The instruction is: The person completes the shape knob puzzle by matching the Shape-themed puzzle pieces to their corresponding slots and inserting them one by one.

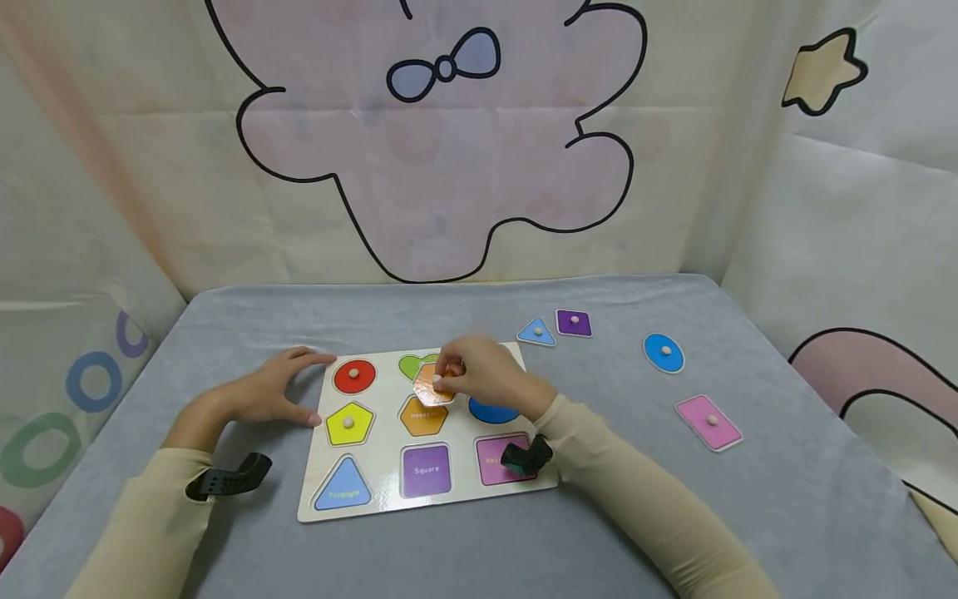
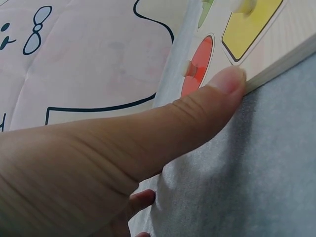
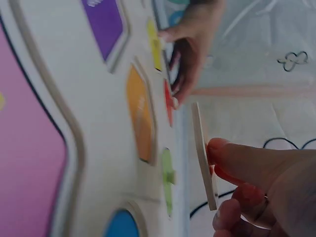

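Note:
A wooden shape puzzle board (image 1: 386, 433) lies flat on the table. My right hand (image 1: 482, 370) pinches an orange hexagon piece (image 1: 427, 391) by its knob, tilted and raised above the board. Beneath it is the printed orange hexagon recess (image 1: 424, 422). In the right wrist view, the piece (image 3: 203, 158) appears edge-on, apart from the board. My left hand (image 1: 269, 391) spreads along the board's left side, its thumb (image 2: 224, 84) touching the edge near the yellow pentagon piece (image 1: 348, 423). A red circle piece (image 1: 354, 376) and a green heart piece (image 3: 167, 187) sit in their recesses.
Loose knobbed pieces lie right of the board: a light blue triangle (image 1: 536, 334), a purple square (image 1: 580, 324), a blue oval (image 1: 662, 356) and a pink rectangle (image 1: 707, 426). The table (image 1: 599, 541) has a grey cloth, with printed curtains behind and beside it.

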The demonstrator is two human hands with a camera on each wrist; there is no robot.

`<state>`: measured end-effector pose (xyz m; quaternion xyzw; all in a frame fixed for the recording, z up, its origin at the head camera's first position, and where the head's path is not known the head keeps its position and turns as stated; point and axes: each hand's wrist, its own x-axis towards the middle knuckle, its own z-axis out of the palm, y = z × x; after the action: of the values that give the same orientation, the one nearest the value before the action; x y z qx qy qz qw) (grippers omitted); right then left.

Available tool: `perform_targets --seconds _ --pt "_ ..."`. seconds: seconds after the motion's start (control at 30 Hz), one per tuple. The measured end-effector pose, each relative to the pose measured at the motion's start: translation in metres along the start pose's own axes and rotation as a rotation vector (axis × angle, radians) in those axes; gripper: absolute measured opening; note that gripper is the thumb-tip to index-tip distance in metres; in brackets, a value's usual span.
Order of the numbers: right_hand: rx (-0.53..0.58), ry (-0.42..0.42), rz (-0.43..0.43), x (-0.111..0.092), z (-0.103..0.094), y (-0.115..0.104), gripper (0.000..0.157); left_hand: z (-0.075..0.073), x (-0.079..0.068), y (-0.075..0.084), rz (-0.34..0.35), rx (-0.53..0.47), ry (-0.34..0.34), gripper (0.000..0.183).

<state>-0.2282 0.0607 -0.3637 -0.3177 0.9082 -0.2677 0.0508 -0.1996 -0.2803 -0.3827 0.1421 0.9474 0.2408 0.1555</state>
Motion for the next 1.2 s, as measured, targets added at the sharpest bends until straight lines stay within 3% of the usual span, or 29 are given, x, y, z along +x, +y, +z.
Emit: perform_targets --seconds 0.2,0.57,1.2 --pt "0.029 -0.021 -0.012 0.0 0.012 -0.008 0.013 -0.003 0.001 0.002 -0.001 0.002 0.0 0.098" --pt "0.067 -0.04 0.057 -0.002 0.02 -0.011 0.014 -0.006 0.005 0.006 -0.011 0.019 -0.008 0.099" --pt "0.047 -0.118 0.09 0.0 0.03 -0.015 0.014 0.0 0.001 0.0 -0.021 -0.006 0.005 0.101"
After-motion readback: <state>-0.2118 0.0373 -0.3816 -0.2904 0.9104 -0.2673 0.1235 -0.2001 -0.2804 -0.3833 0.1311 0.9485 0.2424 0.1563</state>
